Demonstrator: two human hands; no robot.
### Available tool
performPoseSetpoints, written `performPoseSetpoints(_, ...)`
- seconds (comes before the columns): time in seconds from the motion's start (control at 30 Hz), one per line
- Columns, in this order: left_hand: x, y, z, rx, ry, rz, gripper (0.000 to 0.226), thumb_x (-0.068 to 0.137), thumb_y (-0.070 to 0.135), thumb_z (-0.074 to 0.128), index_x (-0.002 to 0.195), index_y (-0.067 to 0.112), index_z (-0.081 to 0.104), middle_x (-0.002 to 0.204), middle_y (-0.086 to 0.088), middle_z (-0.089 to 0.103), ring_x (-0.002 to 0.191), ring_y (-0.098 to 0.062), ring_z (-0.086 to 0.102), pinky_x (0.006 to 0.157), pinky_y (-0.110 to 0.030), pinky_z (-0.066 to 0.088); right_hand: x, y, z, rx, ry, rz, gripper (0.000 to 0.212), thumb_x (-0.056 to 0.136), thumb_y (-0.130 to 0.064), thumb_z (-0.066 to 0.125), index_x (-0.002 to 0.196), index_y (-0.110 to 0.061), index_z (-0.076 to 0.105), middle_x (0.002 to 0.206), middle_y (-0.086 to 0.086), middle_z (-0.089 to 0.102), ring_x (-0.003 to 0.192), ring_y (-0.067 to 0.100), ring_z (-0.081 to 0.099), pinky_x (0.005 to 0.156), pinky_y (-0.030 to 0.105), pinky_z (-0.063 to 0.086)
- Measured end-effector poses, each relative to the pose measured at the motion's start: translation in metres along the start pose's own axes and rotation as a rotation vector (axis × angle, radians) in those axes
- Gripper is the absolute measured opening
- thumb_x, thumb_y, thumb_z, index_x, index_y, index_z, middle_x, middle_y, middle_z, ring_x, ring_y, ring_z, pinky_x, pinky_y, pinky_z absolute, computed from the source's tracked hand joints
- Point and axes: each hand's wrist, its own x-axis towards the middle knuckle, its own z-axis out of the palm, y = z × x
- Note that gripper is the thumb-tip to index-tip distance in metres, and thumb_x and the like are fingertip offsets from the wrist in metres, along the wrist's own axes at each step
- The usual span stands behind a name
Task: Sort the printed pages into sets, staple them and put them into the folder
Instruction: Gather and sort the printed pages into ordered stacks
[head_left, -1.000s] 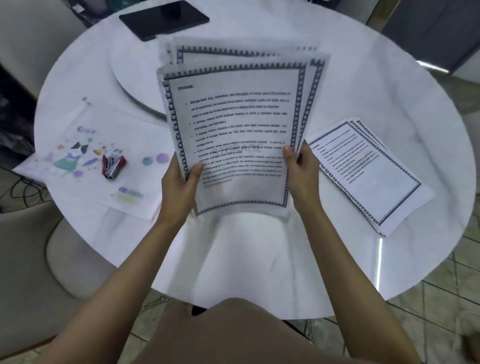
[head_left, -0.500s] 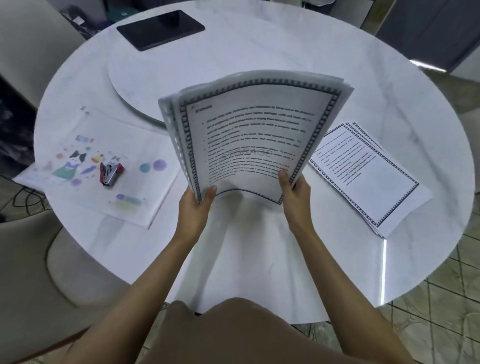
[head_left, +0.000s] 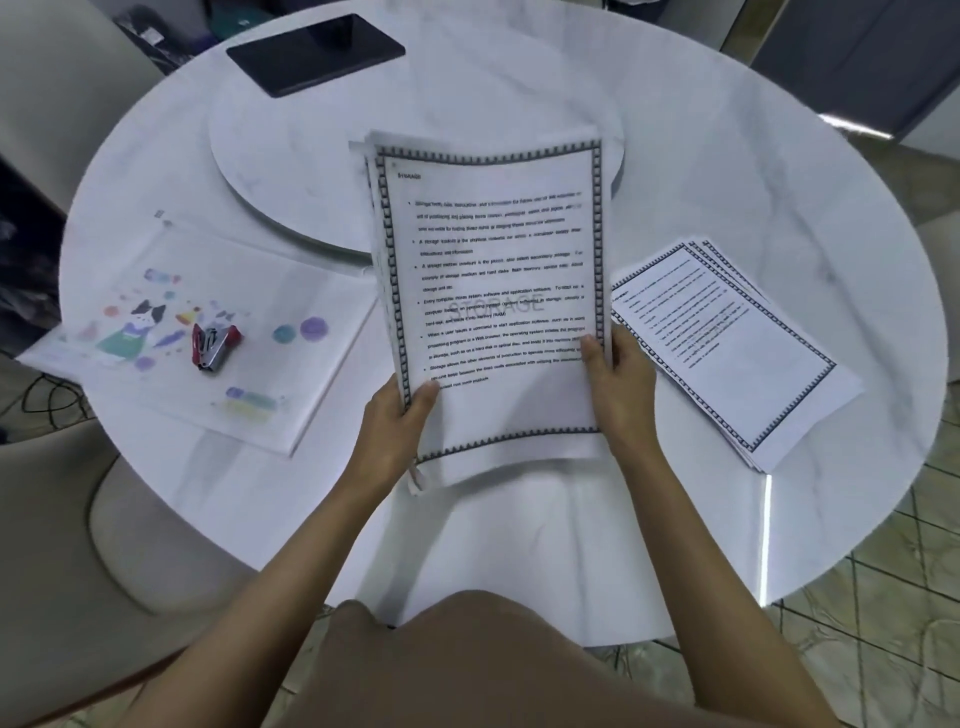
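Both forearms reach forward over the near rim of the round marble table (head_left: 779, 182). The left hand (head_left: 395, 421) pinches the sheaf of printed pages (head_left: 493, 260) at its lower left edge, thumb on top. The right hand (head_left: 618, 379) pinches its right edge, thumb on the face. Left of the sheaf: clear folder (head_left: 291, 312), red stapler (head_left: 215, 345) on it. Right of the sheaf: second pile of pages (head_left: 727, 343), flat, fanned. Tabletop shows between sheaf and near rim.

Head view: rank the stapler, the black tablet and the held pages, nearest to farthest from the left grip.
Measured from the left grip:
1. held pages: pinched in it by their lower left edge, at the centre.
2. stapler: to its left, lying on the clear folder.
3. black tablet: at the table's far edge, left of centre.
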Motion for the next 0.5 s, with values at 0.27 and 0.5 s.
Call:
performPoseSetpoints(0.27, -0.008, -0.018, 0.013, 0.086, -0.112, -0.240, 0.033, 0.097, 0.022, 0.044, 0.129, 0.015, 0.049, 0.128, -0.003, 0.058, 0.114, -0.021, 0.056, 0.097, -0.032, 0.044, -0.001, 0.037, -0.004, -0.288, -0.110, 0.163, 0.013, 0.096, -0.011, 0.043, 0.093, -0.003, 0.053, 0.085, 0.007, 0.054, 0.077, 0.020, 0.049, 0.047, 0.016, 0.030)
performPoseSetpoints(0.5, -0.011, -0.029, 0.011, 0.256, -0.118, -0.347, 0.026, 0.096, 0.021, 0.046, 0.118, 0.009, 0.049, 0.114, -0.004, 0.057, 0.095, -0.019, 0.053, 0.069, -0.029, 0.048, -0.006, 0.060, 0.000, -0.375, -0.094, 0.213, 0.012, 0.094, -0.005, 0.042, 0.084, -0.001, 0.047, 0.070, 0.007, 0.048, 0.072, 0.022, 0.043, 0.045, 0.006, 0.033)
